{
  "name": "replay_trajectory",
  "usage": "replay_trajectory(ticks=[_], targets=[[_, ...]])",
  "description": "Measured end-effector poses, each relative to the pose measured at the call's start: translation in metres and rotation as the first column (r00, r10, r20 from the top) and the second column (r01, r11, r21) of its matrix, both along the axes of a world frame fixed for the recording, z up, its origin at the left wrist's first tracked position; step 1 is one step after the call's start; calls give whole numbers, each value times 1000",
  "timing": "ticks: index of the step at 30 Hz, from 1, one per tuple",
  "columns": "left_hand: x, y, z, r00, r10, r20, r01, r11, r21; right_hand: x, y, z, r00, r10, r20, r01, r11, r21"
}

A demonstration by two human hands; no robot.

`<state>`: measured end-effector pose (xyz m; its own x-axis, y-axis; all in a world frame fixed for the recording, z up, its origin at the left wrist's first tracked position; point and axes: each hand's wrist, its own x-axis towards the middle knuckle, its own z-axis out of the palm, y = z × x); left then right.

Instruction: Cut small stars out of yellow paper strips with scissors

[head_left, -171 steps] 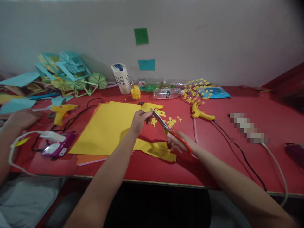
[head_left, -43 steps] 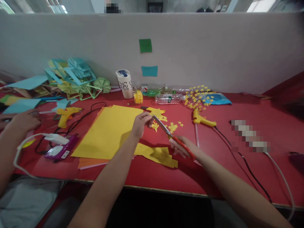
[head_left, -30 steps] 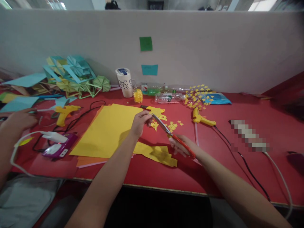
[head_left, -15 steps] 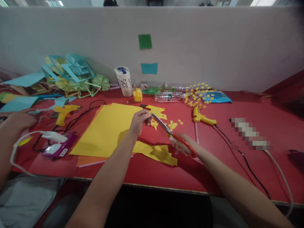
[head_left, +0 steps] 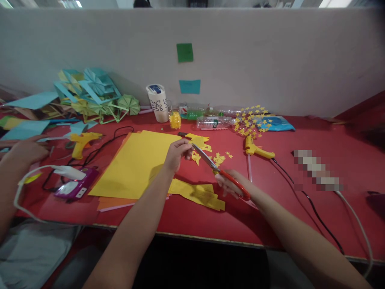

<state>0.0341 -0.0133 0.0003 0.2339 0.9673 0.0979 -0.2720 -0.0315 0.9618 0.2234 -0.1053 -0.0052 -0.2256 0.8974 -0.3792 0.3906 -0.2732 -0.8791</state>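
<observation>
My right hand (head_left: 233, 185) grips red-handled scissors (head_left: 218, 170), their blades pointing up-left toward my left hand (head_left: 177, 152). My left hand pinches a small yellow paper piece (head_left: 196, 156) at the blade tips, above the red table (head_left: 270, 208). A stack of yellow paper sheets (head_left: 136, 164) lies under and to the left of my left forearm. Yellow offcuts (head_left: 198, 193) lie below the scissors, and small cut-out yellow stars (head_left: 221, 157) lie scattered just beyond the blades.
A yellow glue gun (head_left: 255, 149) with black cord lies right of the stars; another glue gun (head_left: 81, 141) lies left. Another person's hand (head_left: 25, 150) rests at the far left near a purple device (head_left: 75, 185). Folded paper crafts (head_left: 93, 96), a cup (head_left: 159, 103), bottles (head_left: 212, 121) line the partition.
The view has shifted slightly. Both hands stay nearly in place, with the scissors still working at the small yellow piece held by my left hand.
</observation>
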Motion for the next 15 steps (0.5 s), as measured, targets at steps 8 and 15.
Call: replay_trajectory(ticks=[8,15], targets=[[-4,4,-2,1000,26,-14,-26,999,34,-1,-1,-1,1000,-17,15,16,1000,21],[-3,6,-4,997,76,-31,-75,996,38,0,1,-6,1000,-11,-11,11,1000,17]])
